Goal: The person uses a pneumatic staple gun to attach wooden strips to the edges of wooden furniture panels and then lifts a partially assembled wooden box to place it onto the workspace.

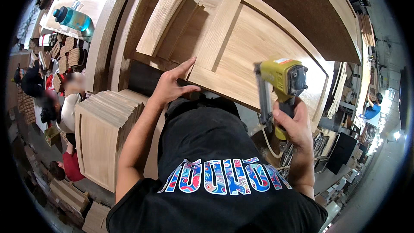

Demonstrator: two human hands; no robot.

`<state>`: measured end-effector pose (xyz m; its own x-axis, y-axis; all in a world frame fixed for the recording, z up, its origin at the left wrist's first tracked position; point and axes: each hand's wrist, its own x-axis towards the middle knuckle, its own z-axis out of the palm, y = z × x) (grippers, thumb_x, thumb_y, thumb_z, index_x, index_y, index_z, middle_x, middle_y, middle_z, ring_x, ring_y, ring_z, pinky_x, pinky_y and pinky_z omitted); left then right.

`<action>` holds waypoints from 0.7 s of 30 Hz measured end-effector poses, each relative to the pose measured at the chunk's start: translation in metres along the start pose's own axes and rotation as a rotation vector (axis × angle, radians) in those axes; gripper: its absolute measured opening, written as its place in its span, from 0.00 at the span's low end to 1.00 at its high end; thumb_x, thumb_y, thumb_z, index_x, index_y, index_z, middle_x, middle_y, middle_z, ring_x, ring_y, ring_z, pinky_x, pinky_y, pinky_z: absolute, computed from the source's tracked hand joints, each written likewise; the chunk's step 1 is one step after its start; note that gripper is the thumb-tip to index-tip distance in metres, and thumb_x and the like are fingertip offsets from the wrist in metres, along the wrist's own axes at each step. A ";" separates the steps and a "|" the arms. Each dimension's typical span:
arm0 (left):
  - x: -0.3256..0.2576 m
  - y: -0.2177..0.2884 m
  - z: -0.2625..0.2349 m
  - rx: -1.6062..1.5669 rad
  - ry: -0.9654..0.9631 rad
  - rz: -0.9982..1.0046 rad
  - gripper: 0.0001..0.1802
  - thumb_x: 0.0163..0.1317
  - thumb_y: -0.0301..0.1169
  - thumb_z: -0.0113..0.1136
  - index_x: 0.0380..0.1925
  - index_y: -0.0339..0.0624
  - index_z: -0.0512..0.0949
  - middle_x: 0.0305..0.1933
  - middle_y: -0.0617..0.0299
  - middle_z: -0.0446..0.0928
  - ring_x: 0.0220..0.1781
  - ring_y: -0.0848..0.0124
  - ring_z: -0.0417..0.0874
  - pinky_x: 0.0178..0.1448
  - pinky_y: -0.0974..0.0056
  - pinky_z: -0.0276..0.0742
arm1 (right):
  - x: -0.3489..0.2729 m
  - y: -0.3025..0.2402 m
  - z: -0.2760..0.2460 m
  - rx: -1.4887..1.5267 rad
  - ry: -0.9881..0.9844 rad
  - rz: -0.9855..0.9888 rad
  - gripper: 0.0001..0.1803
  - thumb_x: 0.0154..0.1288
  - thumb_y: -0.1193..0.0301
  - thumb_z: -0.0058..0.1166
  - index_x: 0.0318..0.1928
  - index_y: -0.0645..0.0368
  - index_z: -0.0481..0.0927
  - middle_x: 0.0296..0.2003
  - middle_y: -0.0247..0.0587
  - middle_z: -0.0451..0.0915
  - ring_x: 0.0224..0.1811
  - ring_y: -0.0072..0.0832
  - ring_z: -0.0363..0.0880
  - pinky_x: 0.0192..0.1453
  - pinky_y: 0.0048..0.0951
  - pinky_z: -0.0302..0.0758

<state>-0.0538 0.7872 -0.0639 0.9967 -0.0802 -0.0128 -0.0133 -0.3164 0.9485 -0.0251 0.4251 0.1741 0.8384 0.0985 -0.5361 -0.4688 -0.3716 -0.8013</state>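
Note:
My right hand [298, 125] is wrapped around the handle of a yellow-green nail gun [282, 77], held up over the near edge of a framed wooden panel [263, 39]. A pale air hose [266, 140] hangs below the gun. The panel lies flat, with a raised border around a recessed middle. At its near left corner is my left hand [171, 87], fingers stretched and thumb apart. Its fingertips reach the corner; whether they press on it I cannot tell. Left of the panel lie loose wooden frame pieces [163, 19].
A stack of wooden panels [103, 133] stands close to my left side. Long boards [113, 34] rise beyond it. A blue bottle [74, 19] lies on a table at the far left. Several people are at the left; one in blue [372, 110] is far right.

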 end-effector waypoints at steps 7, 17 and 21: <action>0.008 -0.009 -0.004 0.059 0.034 0.113 0.48 0.51 0.44 0.93 0.74 0.47 0.84 0.72 0.53 0.88 0.71 0.55 0.91 0.75 0.53 0.86 | 0.008 -0.002 0.033 -0.277 -0.172 0.163 0.21 0.74 0.67 0.74 0.58 0.70 0.87 0.39 0.37 0.88 0.38 0.22 0.81 0.46 0.31 0.81; 0.005 -0.019 0.004 -0.015 0.099 0.162 0.47 0.50 0.43 0.93 0.72 0.43 0.86 0.72 0.51 0.88 0.72 0.53 0.90 0.74 0.53 0.86 | 0.027 -0.003 0.050 -0.465 -0.209 0.234 0.24 0.72 0.65 0.70 0.60 0.70 0.87 0.45 0.50 0.92 0.48 0.30 0.86 0.59 0.39 0.83; 0.005 -0.016 0.004 -0.039 0.111 0.151 0.46 0.50 0.43 0.93 0.71 0.43 0.86 0.72 0.51 0.88 0.71 0.53 0.90 0.73 0.53 0.87 | 0.027 -0.006 0.053 -0.495 -0.200 0.205 0.23 0.71 0.65 0.70 0.59 0.70 0.88 0.45 0.53 0.92 0.49 0.33 0.87 0.61 0.40 0.83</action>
<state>-0.0493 0.7878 -0.0801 0.9863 -0.0183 0.1637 -0.1625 -0.2720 0.9485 -0.0144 0.4784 0.1501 0.6524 0.1339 -0.7459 -0.3896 -0.7850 -0.4817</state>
